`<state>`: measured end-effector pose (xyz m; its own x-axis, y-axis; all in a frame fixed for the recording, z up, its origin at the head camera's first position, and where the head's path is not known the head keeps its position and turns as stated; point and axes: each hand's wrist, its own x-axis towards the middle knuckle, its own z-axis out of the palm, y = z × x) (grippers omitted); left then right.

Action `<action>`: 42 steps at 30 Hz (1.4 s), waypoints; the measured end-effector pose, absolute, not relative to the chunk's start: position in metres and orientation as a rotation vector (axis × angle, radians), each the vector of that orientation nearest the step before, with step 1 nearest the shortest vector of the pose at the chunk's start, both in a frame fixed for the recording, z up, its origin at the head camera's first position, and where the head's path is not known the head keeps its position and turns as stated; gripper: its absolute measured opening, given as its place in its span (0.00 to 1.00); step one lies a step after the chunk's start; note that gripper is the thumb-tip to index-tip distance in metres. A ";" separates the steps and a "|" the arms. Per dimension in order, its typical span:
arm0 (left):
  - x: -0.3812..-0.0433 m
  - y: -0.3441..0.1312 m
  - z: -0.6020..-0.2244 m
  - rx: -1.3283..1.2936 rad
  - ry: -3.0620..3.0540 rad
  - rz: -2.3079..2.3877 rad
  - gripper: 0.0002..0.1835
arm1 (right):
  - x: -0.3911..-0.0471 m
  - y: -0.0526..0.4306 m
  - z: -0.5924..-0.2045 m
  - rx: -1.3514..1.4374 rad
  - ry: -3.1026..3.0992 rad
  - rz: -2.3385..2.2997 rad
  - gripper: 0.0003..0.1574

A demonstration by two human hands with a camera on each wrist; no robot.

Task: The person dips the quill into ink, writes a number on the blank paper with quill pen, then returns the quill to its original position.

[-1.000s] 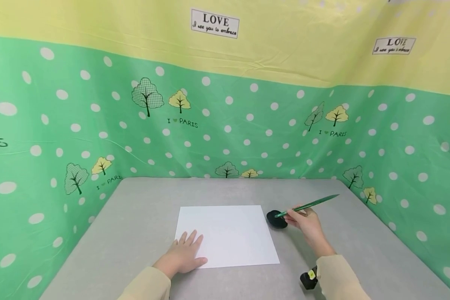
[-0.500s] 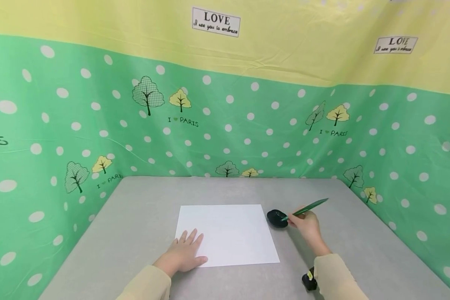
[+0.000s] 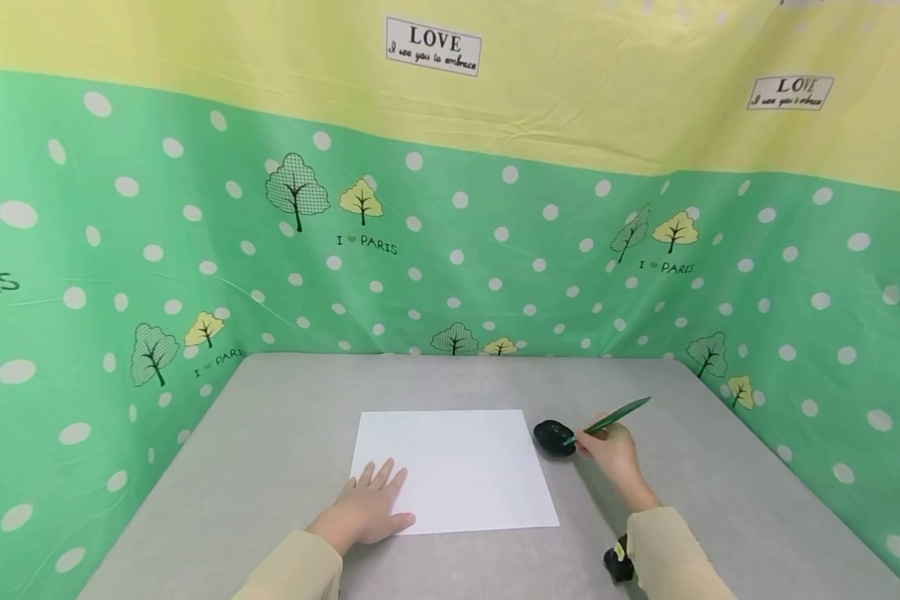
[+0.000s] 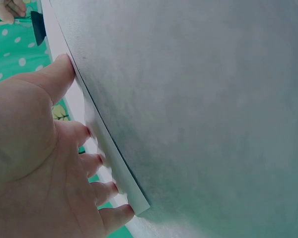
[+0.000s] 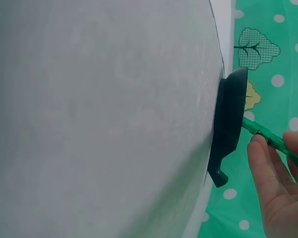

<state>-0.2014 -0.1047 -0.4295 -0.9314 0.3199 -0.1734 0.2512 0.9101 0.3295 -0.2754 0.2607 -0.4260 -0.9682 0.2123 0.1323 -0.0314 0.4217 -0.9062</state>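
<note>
A sheet of white paper (image 3: 468, 467) lies flat on the grey table. My left hand (image 3: 367, 504) rests spread on its lower left corner; in the left wrist view that hand (image 4: 54, 148) has its fingertips along the paper's edge. Right of the sheet sits a black dish (image 3: 554, 437) with a small spout. My right hand (image 3: 613, 454) pinches a slim green pen-shaped tool (image 3: 618, 412), tapered at its upper end. Its lower end is at the dish's right side; whether it is a brush or a pen nib is hidden. The right wrist view shows the black dish (image 5: 231, 116) edge-on.
A small black bottle-like thing with a yellow label (image 3: 618, 560) stands partly behind the right sleeve (image 3: 675, 550). The grey table (image 3: 285, 433) meets a green and yellow printed curtain (image 3: 450, 250) at the back and sides.
My right hand has brought the green tool's lower end a little right and down across the dish, and its upper end has swung left and down. The left hand stays in place.
</note>
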 end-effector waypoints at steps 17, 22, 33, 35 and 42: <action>-0.201 -0.104 -0.429 0.431 2.849 0.441 0.38 | -0.273 0.261 -0.420 -0.142 -2.469 1.530 0.06; -0.201 -0.105 -0.429 0.434 2.851 0.443 0.38 | -0.273 0.259 -0.414 -0.123 -2.433 1.566 0.06; -0.202 -0.105 -0.431 0.432 2.861 0.429 0.38 | -0.275 0.255 -0.407 -0.119 -2.399 1.617 0.06; -0.202 -0.105 -0.431 0.431 2.861 0.429 0.38 | -0.276 0.254 -0.406 -0.117 -2.391 1.616 0.06; -0.202 -0.106 -0.431 0.425 2.862 0.438 0.39 | -0.280 0.249 -0.399 -0.121 -2.384 1.619 0.06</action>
<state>-0.2019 -0.1056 -0.4308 -0.9354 0.3125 -0.1656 0.2486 0.9140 0.3206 -0.2795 0.2488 -0.3991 -0.9635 0.2115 0.1644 -0.0748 0.3768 -0.9233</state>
